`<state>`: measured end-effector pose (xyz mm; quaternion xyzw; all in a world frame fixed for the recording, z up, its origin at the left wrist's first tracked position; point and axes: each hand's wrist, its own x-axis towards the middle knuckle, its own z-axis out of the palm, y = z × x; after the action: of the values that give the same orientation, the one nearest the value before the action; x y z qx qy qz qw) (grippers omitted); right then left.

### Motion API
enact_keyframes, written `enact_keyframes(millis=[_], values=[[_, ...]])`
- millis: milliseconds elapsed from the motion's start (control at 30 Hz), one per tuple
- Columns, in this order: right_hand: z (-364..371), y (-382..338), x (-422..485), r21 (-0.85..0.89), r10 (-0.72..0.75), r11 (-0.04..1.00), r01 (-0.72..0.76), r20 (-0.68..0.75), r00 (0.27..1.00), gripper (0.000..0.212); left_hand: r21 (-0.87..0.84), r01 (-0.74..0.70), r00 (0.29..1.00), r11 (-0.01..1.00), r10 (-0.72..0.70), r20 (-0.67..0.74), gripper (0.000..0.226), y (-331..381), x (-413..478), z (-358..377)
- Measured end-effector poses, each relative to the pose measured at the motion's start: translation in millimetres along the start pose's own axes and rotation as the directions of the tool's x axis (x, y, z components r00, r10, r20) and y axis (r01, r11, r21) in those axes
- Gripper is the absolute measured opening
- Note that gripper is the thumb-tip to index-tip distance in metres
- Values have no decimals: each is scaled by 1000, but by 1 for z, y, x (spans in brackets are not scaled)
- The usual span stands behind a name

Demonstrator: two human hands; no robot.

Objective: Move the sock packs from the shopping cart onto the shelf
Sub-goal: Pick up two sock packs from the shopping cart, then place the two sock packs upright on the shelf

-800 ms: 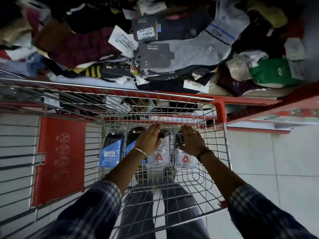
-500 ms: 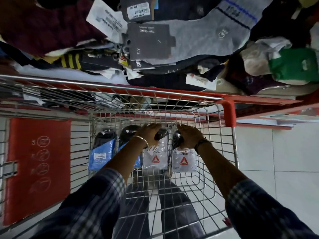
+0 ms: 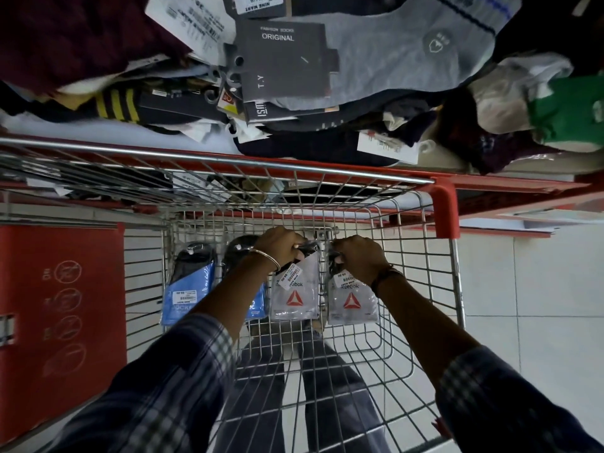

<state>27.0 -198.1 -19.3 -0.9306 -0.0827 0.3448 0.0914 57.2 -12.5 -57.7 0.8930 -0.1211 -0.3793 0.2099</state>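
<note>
Left hand (image 3: 283, 245), right hand (image 3: 358, 259) each apparently gripping top of grey sock pack (image 3: 295, 297) in cart (image 3: 408, 322).

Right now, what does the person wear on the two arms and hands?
Both arms wear dark plaid sleeves with pale checks, pushed up so the forearms are bare. The left hand has a thin metal bangle at the wrist. The right hand has a dark band at the wrist. No gloves; whether there are rings cannot be told.
</note>
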Motion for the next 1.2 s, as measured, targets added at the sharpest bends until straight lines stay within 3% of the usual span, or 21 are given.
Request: enact_keyframes(millis=[167,300,500,700,767,833,967,1033,1200], values=[[-8,-7,-12,-57,7,998,-8,-23,1000,23,89,-25,997,996,32,-74,30,6,-17,-2],[-24,-20,-38,-79,9,997,-19,-124,992,23,232,-63,985,971,97,-140,30,13,-50,-14],[-62,-46,-85,-137,20,989,-60,-278,960,31,410,-53,946,910,177,-271,52,39,-111,-48],[-115,-70,-135,-143,-89,990,19,-505,859,45,405,-57,863,913,249,-439,62,66,-172,-98],[-130,-71,-146,-135,-127,989,58,-582,803,55,430,-63,859,900,269,-436,61,74,-185,-112],[-156,-76,-170,-148,-167,985,87,-707,687,62,484,-47,777,874,337,-531,62,88,-212,-138],[-203,-79,-203,-192,-228,974,124,-849,477,65,541,-181,475,821,555,-683,65,112,-247,-177],[-229,-80,-220,-231,-269,962,147,-896,352,64,572,-185,377,799,595,-710,66,126,-261,-198],[-285,-87,-255,-311,-333,936,167,-934,126,57,622,-211,227,754,656,-719,55,163,-288,-250]])
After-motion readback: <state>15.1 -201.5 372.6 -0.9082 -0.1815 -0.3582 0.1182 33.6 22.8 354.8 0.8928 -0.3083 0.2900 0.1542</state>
